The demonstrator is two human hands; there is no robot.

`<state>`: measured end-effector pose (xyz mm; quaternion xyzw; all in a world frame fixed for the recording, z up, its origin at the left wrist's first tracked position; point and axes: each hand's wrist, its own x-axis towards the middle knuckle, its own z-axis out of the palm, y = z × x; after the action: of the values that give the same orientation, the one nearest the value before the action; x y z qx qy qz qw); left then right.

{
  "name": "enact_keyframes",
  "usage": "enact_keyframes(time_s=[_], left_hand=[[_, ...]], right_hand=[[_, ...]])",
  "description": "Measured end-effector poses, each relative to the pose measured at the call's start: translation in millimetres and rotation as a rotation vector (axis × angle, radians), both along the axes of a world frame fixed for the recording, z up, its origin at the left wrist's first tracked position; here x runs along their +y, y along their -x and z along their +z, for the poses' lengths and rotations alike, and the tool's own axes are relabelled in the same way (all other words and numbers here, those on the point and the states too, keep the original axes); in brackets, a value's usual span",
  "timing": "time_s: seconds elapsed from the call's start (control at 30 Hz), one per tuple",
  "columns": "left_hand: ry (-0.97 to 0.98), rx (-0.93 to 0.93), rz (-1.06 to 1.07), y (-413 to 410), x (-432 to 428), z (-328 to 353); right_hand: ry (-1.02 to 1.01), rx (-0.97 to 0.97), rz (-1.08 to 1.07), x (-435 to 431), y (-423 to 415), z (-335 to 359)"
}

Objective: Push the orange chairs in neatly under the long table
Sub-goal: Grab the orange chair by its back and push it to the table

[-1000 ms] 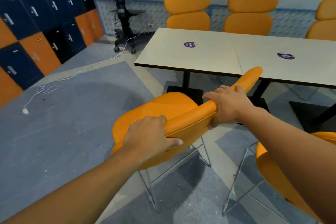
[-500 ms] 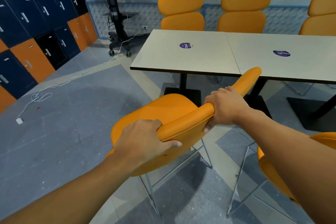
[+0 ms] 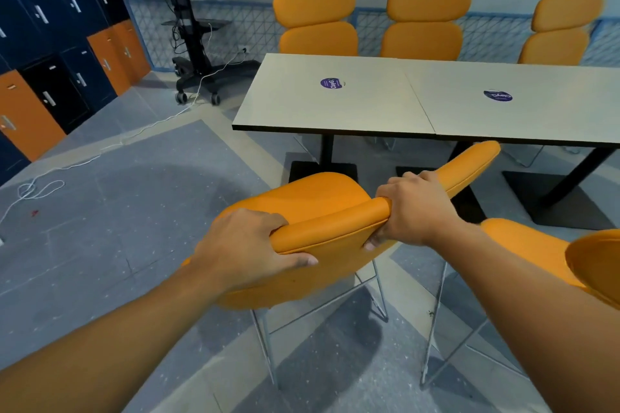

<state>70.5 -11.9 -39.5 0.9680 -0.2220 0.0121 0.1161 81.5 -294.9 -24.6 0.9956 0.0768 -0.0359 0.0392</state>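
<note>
An orange chair (image 3: 322,198) on thin metal legs stands in front of me, its seat facing the long pale table (image 3: 369,111) and still short of the table's near edge. My left hand (image 3: 245,245) grips the left end of its top backrest pad. My right hand (image 3: 412,208) grips the same pad further right, thumb underneath. A second orange chair (image 3: 536,251) stands close at my right, partly hidden by my right forearm. Three orange chairs (image 3: 318,23) line the table's far side.
The table rests on black posts with flat black base plates (image 3: 553,198). Blue and orange lockers (image 3: 67,54) fill the left wall. A wheeled screen stand (image 3: 198,70) stands at the back, and its white cable (image 3: 100,151) trails across the grey floor to the left.
The chair and both hands have edged forward toward the table, and my view has drawn nearer. Both grips on the backrest are unchanged.
</note>
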Motion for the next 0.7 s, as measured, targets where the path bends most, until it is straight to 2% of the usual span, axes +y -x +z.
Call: enact_keyframes(time_s=[0.33,0.7], left_hand=[[0.012,0.026,-0.177,-49,76,3],[-0.026,-0.014,-0.264,-116,118,6]], right_hand=[[0.018,-0.087,-0.157,71,18,-11],[0.029,-0.120,-0.250,116,-17,-11]])
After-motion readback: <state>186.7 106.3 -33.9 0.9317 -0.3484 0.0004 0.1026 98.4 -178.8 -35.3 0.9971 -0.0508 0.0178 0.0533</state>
